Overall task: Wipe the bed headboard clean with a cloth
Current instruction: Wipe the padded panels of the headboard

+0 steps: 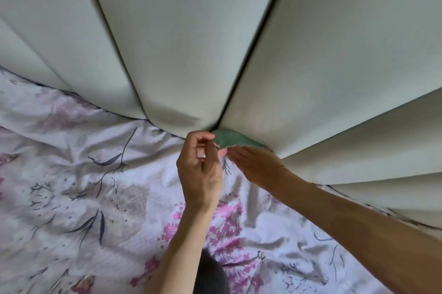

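At the foot of the padded headboard (186, 59), where two panels meet the floral bedsheet (79, 174), a green cloth (235, 140) lies bunched against the seam. In the head view it sits at about twelve o'clock from the right hand (257, 165), whose flat fingers press its near edge, spread rather than gripping. The left hand (199, 169), at nine o'clock from the cloth, has fingers loosely curled and holds nothing I can see. The cloth looks light, soft and limp; it would likely fold under any pull, so gathering its exposed top bulge into the palm seems the surest hold.
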`<action>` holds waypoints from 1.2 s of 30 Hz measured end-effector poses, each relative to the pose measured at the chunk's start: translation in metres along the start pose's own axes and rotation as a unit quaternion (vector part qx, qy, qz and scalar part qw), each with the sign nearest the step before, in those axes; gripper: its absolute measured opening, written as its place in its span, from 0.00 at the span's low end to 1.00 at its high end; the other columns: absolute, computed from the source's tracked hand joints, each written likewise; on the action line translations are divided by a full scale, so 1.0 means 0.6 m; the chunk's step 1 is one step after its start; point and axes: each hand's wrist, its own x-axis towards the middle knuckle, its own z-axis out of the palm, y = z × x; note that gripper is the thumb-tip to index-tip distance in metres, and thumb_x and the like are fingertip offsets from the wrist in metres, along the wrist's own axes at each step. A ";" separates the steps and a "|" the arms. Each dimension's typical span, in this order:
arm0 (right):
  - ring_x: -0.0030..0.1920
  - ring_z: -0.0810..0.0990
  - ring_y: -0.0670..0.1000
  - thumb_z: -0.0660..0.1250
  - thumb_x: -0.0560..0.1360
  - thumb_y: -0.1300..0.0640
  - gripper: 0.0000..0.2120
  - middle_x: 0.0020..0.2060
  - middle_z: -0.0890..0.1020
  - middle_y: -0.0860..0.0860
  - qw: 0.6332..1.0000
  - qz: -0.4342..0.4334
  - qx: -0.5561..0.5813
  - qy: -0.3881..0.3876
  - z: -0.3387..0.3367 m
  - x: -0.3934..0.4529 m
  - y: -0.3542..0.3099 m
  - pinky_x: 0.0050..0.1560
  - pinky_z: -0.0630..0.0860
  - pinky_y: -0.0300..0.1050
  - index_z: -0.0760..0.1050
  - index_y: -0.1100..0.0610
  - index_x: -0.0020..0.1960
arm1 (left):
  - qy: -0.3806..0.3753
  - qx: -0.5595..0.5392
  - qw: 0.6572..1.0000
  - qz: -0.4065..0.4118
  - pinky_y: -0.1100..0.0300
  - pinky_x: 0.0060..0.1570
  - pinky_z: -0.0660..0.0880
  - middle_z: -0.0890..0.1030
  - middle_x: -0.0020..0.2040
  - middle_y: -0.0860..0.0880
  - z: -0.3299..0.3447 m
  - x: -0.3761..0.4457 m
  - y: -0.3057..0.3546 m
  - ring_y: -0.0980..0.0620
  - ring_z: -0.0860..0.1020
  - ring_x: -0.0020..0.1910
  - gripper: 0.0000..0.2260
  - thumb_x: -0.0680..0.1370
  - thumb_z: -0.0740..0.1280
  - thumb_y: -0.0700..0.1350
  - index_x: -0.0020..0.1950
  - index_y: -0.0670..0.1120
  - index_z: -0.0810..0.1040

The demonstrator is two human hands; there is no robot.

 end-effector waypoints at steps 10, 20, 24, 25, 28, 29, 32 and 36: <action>0.68 0.76 0.50 0.66 0.71 0.51 0.26 0.65 0.80 0.48 0.998 -0.032 -0.028 0.049 0.023 -0.047 0.010 0.75 0.61 0.47 0.71 0.56 0.69 | -0.014 0.005 0.999 -0.052 0.62 0.39 0.73 0.81 0.38 0.51 -0.004 -0.006 -0.028 0.52 0.78 0.38 0.08 0.76 0.65 0.32 0.45 0.44 0.79; 0.80 0.46 0.51 0.50 0.85 0.55 0.27 0.81 0.49 0.50 0.988 -0.100 -0.065 -0.097 0.025 0.003 -0.034 0.76 0.36 0.48 0.43 0.60 0.80 | -0.065 0.068 0.993 -0.068 0.55 0.41 0.76 0.81 0.37 0.54 -0.065 -0.037 -0.050 0.49 0.79 0.38 0.13 0.75 0.66 0.33 0.41 0.51 0.79; 0.78 0.58 0.48 0.56 0.83 0.51 0.26 0.78 0.62 0.46 0.983 -0.126 -0.118 -0.068 0.016 -0.134 0.046 0.77 0.44 0.51 0.55 0.52 0.80 | -0.086 0.057 0.993 -0.054 0.62 0.37 0.75 0.81 0.38 0.53 -0.044 -0.046 -0.012 0.47 0.79 0.37 0.14 0.76 0.65 0.32 0.40 0.52 0.79; 0.74 0.67 0.47 0.61 0.80 0.48 0.24 0.73 0.71 0.43 0.985 -0.107 -0.123 -0.051 0.006 -0.171 0.075 0.77 0.54 0.49 0.66 0.48 0.76 | -0.087 0.050 0.994 -0.046 0.62 0.37 0.74 0.81 0.38 0.53 -0.029 -0.048 0.001 0.49 0.79 0.37 0.14 0.76 0.66 0.32 0.40 0.51 0.78; 0.63 0.79 0.49 0.68 0.71 0.50 0.22 0.59 0.83 0.45 0.997 -0.006 -0.077 0.009 -0.039 -0.240 0.139 0.73 0.65 0.48 0.79 0.48 0.65 | -0.104 0.029 0.994 -0.026 0.58 0.39 0.74 0.81 0.38 0.52 0.017 -0.056 0.048 0.55 0.77 0.35 0.10 0.76 0.66 0.32 0.42 0.47 0.79; 0.62 0.80 0.51 0.67 0.70 0.51 0.23 0.58 0.84 0.47 0.996 0.026 -0.077 0.032 -0.060 -0.248 0.154 0.72 0.64 0.49 0.80 0.51 0.65 | -0.113 0.022 0.993 -0.011 0.59 0.40 0.74 0.82 0.38 0.52 0.030 -0.061 0.070 0.56 0.77 0.36 0.09 0.76 0.66 0.32 0.43 0.46 0.79; 0.58 0.80 0.56 0.66 0.70 0.54 0.17 0.52 0.85 0.50 0.977 0.130 -0.073 0.151 -0.142 -0.258 0.209 0.70 0.63 0.53 0.83 0.55 0.58 | -0.122 -0.009 0.990 0.065 0.64 0.40 0.75 0.83 0.41 0.55 0.063 -0.063 0.152 0.57 0.79 0.39 0.09 0.76 0.66 0.33 0.43 0.46 0.79; 0.59 0.72 0.60 0.53 0.79 0.60 0.21 0.53 0.78 0.54 0.899 0.288 -0.056 0.326 -0.243 -0.270 0.295 0.75 0.58 0.58 0.74 0.56 0.69 | -0.089 -0.050 0.984 0.150 0.67 0.37 0.73 0.81 0.37 0.58 0.071 -0.038 0.267 0.58 0.78 0.35 0.09 0.73 0.64 0.38 0.41 0.52 0.78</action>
